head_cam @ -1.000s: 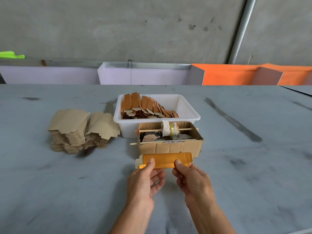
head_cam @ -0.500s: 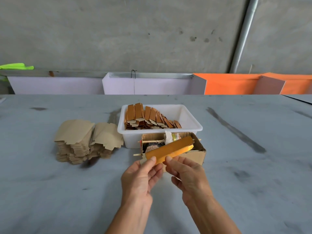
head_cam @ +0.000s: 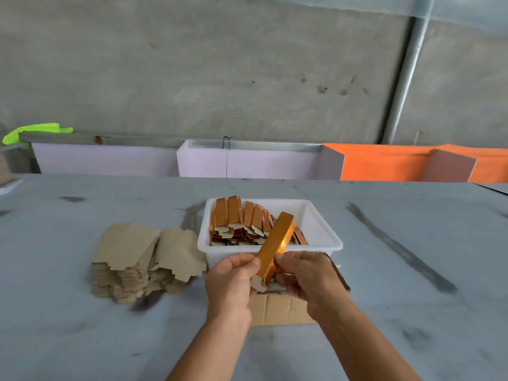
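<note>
Gold carton (head_cam: 275, 243) above smudged grey table (head_cam: 82, 339), concrete wall (head_cam: 220, 64) and pipe (head_cam: 406, 78) behind

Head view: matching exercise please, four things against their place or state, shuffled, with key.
1. white tub
2. gold carton
3. cardboard box
4. brown stack

A. pinched by left hand and right hand, tilted
B. on the table, left of the tub
C. partly hidden behind both hands
D. holds folded gold flats on edge

Pairs: 1-D, 2-A, 3-C, 4-B.
</note>
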The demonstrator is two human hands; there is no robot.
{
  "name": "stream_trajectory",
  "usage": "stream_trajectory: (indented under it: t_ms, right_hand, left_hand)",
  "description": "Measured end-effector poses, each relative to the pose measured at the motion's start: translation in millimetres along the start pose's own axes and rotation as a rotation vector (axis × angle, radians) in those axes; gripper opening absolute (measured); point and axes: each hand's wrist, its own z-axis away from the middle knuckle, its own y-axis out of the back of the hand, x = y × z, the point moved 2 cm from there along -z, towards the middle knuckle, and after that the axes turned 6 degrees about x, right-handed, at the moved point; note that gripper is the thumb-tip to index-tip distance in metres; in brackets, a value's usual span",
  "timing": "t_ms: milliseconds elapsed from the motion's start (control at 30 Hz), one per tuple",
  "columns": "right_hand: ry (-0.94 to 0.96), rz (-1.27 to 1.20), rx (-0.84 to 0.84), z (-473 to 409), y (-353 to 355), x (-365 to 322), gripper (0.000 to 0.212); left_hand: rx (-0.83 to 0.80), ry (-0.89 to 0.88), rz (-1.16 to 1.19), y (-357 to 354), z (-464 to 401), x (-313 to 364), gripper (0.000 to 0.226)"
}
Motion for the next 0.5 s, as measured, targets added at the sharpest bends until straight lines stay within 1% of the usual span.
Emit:
stream_trajectory:
  t_ms: [67,133,200,300,367,500]
  right_hand:
    - [0.049,-0.007,0.048,-7,-7,-1,0.007]
    - [0.130,0.030,0.092,-15,-13,-4,0.003]
    - [0.196,0.080,0.119,-25,-18,-9,0.006]
    - [0.264,0.182,0.157,-47,-26,-21,0.013]
    - [0.299,0.247,0.153,-65,-34,-31,0.017]
    - [0.279,0.288,0.149,-105,-52,-47,0.021]
  left_hand:
    - [0.055,-0.063,0.009,-7,-10,5,0.012]
    - [0.083,-0.127,-0.004,-14,-18,9,0.014]
    - [0.069,-0.171,-0.032,-19,-28,12,0.016]
    - [0.012,-0.239,-0.148,-25,-49,17,0.022]
    - [-0.020,-0.304,-0.233,-30,-64,22,0.024]
    - [-0.045,-0.461,-0.417,-46,-97,35,0.020]
